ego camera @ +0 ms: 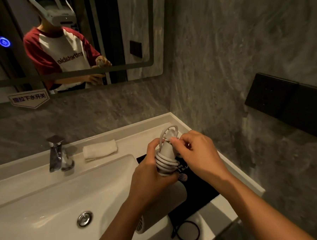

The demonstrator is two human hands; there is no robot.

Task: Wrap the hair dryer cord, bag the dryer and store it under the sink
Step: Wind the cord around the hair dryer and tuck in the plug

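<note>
1. We see the left hand (153,177) gripping the hair dryer (166,152) handle, cord (165,162) coiled around it, right of the sink (48,199).
2. Right hand (196,151) pinches the plug (170,135) end above a black bag (194,187).

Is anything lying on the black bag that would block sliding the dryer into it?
Nothing visible lies on the black bag itself; it is flat on the counter. The dryer, held over it by the left hand and right hand, hides part of it, so the mouth cannot be checked.
</note>
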